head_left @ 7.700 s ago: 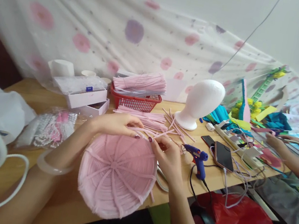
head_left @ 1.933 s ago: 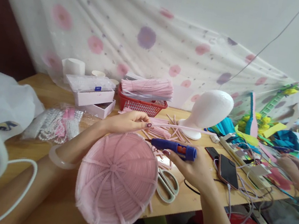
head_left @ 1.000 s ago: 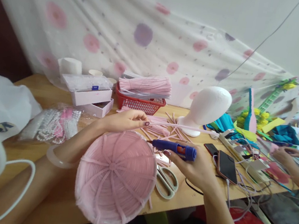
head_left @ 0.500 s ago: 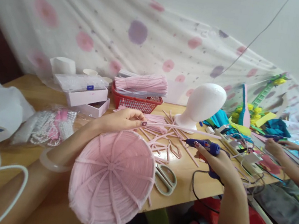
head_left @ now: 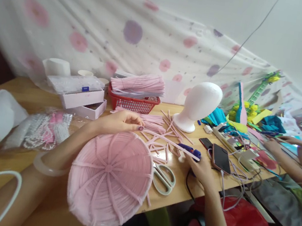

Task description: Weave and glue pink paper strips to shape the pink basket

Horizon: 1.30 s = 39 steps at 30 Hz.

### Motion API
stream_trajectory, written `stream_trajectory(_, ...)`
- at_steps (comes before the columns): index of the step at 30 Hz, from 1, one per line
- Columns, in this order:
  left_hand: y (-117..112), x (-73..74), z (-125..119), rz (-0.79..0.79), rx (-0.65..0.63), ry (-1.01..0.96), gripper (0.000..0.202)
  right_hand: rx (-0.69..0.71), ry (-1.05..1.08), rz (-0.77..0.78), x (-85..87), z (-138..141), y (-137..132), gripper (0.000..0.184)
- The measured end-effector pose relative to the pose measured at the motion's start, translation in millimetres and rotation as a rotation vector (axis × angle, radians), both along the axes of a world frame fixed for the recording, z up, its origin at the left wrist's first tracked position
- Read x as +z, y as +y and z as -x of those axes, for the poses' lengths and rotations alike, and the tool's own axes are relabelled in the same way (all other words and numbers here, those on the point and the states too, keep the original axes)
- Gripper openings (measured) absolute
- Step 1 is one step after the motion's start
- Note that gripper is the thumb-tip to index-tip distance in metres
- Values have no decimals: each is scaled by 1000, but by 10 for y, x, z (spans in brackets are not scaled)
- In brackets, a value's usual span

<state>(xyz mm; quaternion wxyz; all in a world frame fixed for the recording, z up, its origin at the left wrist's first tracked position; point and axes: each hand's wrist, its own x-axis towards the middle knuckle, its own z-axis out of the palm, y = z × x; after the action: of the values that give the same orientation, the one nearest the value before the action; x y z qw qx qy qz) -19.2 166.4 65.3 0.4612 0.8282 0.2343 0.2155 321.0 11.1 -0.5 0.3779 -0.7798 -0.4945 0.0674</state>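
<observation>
My left hand [head_left: 128,121] pinches one end of a pink pipe cleaner [head_left: 168,141], which stretches right across the front of the blue glue gun [head_left: 188,149]. My right hand [head_left: 201,169] is closed round the glue gun's handle, low over the table; most of its fingers are hidden. Below my left hand rests a round pink ribbed piece [head_left: 107,183], its ribs running out from the centre to a rim. Scissors [head_left: 164,179] with pale handles lie between this piece and my right hand. Loose pink pipe cleaners [head_left: 160,145] are scattered behind.
At the back are a red basket [head_left: 133,104] of pipe cleaners, a white foam head [head_left: 200,105] and pale boxes [head_left: 84,98]. Bagged beads [head_left: 49,130] lie left. Phones [head_left: 221,158], a power strip [head_left: 229,143] and cables lie right, near another person's hands [head_left: 275,147].
My right hand has moved left and down with the glue gun, uncovering the phones. The pipe cleaner's free end now slants lower, across the gun. My left hand keeps its pinch.
</observation>
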Motion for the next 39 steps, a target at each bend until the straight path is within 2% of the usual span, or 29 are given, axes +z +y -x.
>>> stream_trajectory(2, -2, -5, 4, 3, -5, -2, 51, -117, -66, -82, 188, -20, -151, 56)
stream_trajectory(4, -4, -8, 8, 6, -8, -3, 50, -236, -159, -256, 436, 56, -307, 60)
stream_trajectory(5, -3, -10, 10, 8, -8, -4, 49, -247, -204, -338, 558, 144, -361, 59)
stream_trajectory(8, 5, -22, 4, 12, -1, -18, 47, 99, -487, -497, 792, 559, -334, 47)
stream_trajectory(10, 11, -31, -3, 18, 20, -44, 47, 349, -587, -432, 795, 835, -155, 46)
stream_trajectory(13, -3, -34, 27, 31, 88, -104, 51, 574, -525, -224, 650, 1044, 200, 40)
stream_trajectory(17, -90, -49, 219, 89, 147, -160, 54, 780, -277, -44, 497, 1025, 530, 37)
stream_trajectory(20, -154, -125, 429, 154, 167, -171, 57, 865, -223, -49, 500, 1020, 621, 38)
stream_trajectory(23, -152, -251, 564, 223, 206, -177, 62, 862, -260, -90, 545, 1102, 633, 37)
stream_trajectory(27, -79, -375, 543, 326, 205, -210, 66, 767, -311, -107, 601, 1213, 578, 21)
stream_trajectory(33, -42, -386, 430, 405, 161, -255, 68, 679, -215, -6, 660, 1247, 466, 9)
stream_trajectory(39, -90, -384, 421, 411, 161, -298, 63, 595, -133, -42, 603, 1340, 499, 11)
